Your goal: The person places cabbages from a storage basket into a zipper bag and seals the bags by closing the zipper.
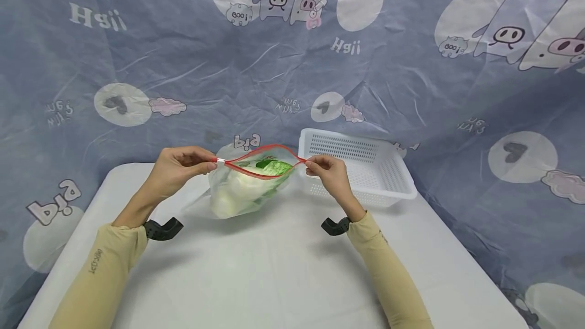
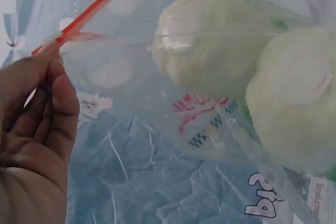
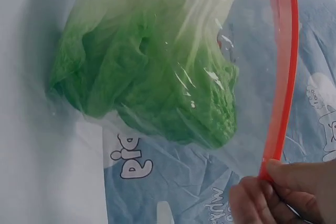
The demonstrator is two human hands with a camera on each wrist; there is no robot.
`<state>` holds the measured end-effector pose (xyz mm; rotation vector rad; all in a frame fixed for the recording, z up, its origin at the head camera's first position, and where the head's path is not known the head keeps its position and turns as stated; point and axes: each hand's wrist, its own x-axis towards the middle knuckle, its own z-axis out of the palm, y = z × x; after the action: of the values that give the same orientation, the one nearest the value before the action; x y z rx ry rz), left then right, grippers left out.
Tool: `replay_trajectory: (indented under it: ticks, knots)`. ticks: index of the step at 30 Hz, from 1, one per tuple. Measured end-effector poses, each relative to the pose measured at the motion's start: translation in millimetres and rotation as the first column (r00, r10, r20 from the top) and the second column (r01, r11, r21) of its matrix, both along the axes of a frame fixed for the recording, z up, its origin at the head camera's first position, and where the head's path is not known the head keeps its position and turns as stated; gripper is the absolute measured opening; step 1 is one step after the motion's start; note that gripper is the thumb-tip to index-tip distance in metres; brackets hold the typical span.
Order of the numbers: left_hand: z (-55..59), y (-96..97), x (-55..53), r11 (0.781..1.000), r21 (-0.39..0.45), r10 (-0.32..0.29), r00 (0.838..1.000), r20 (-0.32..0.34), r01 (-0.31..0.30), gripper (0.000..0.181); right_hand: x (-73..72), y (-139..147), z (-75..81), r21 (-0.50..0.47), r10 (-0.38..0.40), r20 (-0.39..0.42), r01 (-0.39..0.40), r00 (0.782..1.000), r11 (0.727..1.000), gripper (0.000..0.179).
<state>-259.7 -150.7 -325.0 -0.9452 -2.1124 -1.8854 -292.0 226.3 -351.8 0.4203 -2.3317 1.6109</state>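
Between the two hands hangs a clear zip bag [image 1: 219, 192] with a red zip edge, its mouth spread apart. Inside lie leafy cabbages [image 1: 276, 167]; the left wrist view shows two pale, rounded stem ends [image 2: 210, 40], and the right wrist view shows green leaf tips [image 3: 173, 93]. My left hand [image 1: 183, 166] pinches the left end of the zip edge, beside a white slider [image 1: 221, 160]. At the opposite corner my right hand [image 1: 330, 170] pinches the red edge [image 3: 283, 93] between thumb and fingers.
A white perforated plastic basket [image 1: 365, 194] stands at the back right of the white table [image 1: 274, 278], just behind my right hand. Behind the table hangs a blue-grey patterned cloth [image 1: 205, 65]. Both wrists carry black mounts [image 1: 162, 229].
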Motion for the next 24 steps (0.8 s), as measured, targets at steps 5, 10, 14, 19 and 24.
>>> replay_trajectory:
  ticks: [5, 10, 14, 19, 24]
  knots:
    - [0.2, 4.3, 3.8, 0.997, -0.011, -0.069, 0.996, 0.052, 0.07, 0.013, -7.3, -2, -1.1, 0.232, -0.07, -0.118, 0.096, 0.991, 0.968, 0.019]
    - [-1.4, 17.6, 4.5, 0.999, -0.03, -0.025, 0.994, 0.102, 0.028, 0.008, 16.3, -23, 20.6, 0.35, -0.032, -0.282, 0.134, 0.959, 0.927, 0.012]
    - [-2.2, 31.4, 5.7, 0.999, -0.038, 0.002, 0.994, 0.106, 0.002, 0.017, 39.3, -47, 38.4, 0.375, 0.086, -0.357, 0.058, 0.93, 0.925, 0.015]
    - [-3.3, 46.6, 11.1, 0.996, -0.08, 0.042, 0.997, 0.068, -0.037, 0.019, 56.5, -79, 52.8, 0.422, 0.285, -0.367, -0.114, 0.886, 0.899, 0.026]
    - [-6.5, 61.8, 19.8, 0.992, -0.08, 0.097, 0.995, 0.022, -0.095, 0.016, 58.0, -98, 51.6, 0.448, 0.339, -0.381, -0.149, 0.86, 0.882, 0.018]
